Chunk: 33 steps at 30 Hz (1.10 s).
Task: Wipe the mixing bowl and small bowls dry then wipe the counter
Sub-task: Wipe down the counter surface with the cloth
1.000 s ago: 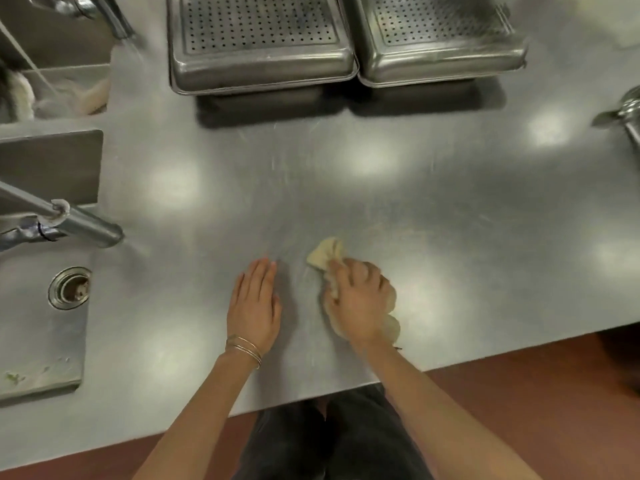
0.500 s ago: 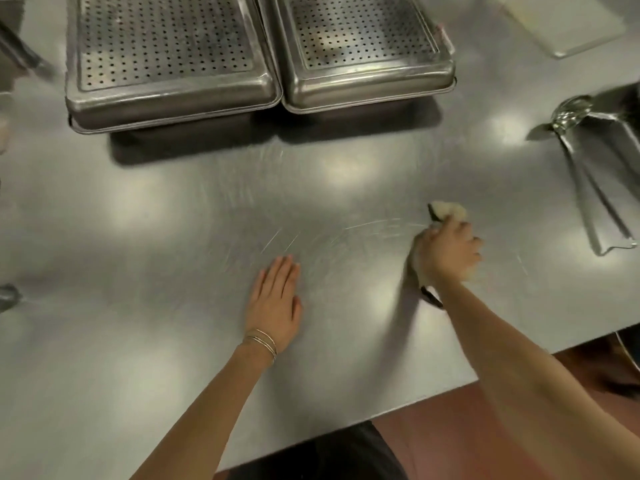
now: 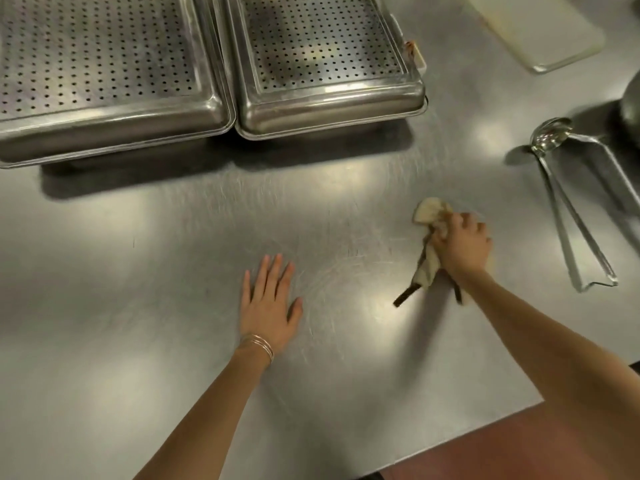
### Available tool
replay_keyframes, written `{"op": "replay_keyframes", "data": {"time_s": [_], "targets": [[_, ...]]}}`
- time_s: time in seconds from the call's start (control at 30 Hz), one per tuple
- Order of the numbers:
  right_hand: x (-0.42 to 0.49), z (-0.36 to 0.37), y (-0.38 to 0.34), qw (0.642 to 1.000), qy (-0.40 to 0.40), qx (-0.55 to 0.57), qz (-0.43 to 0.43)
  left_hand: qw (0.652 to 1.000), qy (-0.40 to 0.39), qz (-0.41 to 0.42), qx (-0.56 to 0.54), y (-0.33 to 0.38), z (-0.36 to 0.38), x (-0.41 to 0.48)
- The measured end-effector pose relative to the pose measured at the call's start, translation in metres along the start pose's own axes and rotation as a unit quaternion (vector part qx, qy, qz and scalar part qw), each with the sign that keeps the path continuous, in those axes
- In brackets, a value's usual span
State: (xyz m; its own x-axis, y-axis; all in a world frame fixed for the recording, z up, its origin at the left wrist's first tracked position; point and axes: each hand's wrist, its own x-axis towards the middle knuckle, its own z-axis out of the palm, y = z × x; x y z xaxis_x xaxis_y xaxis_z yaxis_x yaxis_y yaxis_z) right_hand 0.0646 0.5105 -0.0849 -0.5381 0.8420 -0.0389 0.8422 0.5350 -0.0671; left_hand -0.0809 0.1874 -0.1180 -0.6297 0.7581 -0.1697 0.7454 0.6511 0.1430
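A bunched beige cloth (image 3: pixel 428 213) with a dark edge lies pressed on the steel counter (image 3: pixel 173 341). My right hand (image 3: pixel 462 244) is closed around the cloth, right of centre. My left hand (image 3: pixel 270 303) rests flat on the counter with fingers spread, holding nothing, about a hand's width to the left of the cloth. A dark rounded rim of a bowl (image 3: pixel 632 109) shows at the far right edge, mostly cut off.
Two perforated steel pans (image 3: pixel 104 74) (image 3: pixel 325 64) stand side by side at the back. A ladle and tongs (image 3: pixel 568 199) lie at the right. A white cutting board (image 3: pixel 540 29) sits at the back right. The counter's front edge (image 3: pixel 450 448) borders red floor.
My right hand has swept the cloth from beside my left hand out to the right across the counter. The view has shifted right, so the sink is out of sight. My left hand stays flat.
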Motion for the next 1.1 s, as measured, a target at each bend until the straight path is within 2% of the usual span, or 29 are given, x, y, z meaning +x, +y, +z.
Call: {"op": "replay_keyframes", "data": {"time_s": [0.07,0.13,0.3,0.43,0.5,0.57,0.67,0.77,0.83,0.9,1.0,1.03,1.1], "targets": [[0.036,-0.002,-0.028,0.996,-0.005,0.008,0.091,1.0,0.0,-0.001,0.003,0.0,0.002,0.0],[0.052,0.001,-0.067,0.996,0.007,-0.01,0.086,1.0,0.001,-0.003,-0.004,0.001,0.003,0.001],[0.033,0.017,-0.158,0.995,0.023,0.003,-0.093,1.0,0.012,-0.007,-0.015,0.002,0.006,0.001],[0.009,0.025,-0.208,0.95,-0.008,0.002,-0.311,0.999,0.028,-0.009,-0.025,0.003,0.005,0.002],[0.021,0.02,-0.196,0.935,-0.019,0.003,-0.354,0.999,0.031,-0.009,-0.028,0.002,0.006,0.001],[0.036,0.015,-0.16,0.944,-0.015,0.003,-0.329,0.999,0.027,-0.007,-0.024,0.0,0.006,0.001],[0.038,0.006,-0.072,0.974,-0.001,0.006,-0.228,0.999,0.025,-0.006,-0.022,-0.002,0.006,-0.001],[0.004,0.001,0.031,0.994,0.005,0.0,-0.105,0.999,0.03,-0.006,-0.027,-0.001,0.004,-0.001],[-0.036,0.002,0.075,0.999,0.024,0.011,-0.039,0.999,0.034,-0.006,-0.031,0.0,0.004,-0.002],[-0.083,0.008,0.088,0.998,0.054,0.01,0.017,0.999,0.033,-0.003,-0.028,-0.001,0.004,-0.003],[-0.157,0.013,0.063,0.989,0.08,0.044,0.114,0.999,0.033,-0.002,-0.032,-0.001,0.003,-0.003],[-0.183,0.015,0.046,0.987,0.082,0.057,0.125,0.999,0.033,-0.001,-0.034,-0.001,0.003,-0.004],[-0.24,0.022,-0.001,0.991,0.069,0.063,0.095,0.999,0.033,0.002,-0.032,-0.001,0.002,-0.004]]}}
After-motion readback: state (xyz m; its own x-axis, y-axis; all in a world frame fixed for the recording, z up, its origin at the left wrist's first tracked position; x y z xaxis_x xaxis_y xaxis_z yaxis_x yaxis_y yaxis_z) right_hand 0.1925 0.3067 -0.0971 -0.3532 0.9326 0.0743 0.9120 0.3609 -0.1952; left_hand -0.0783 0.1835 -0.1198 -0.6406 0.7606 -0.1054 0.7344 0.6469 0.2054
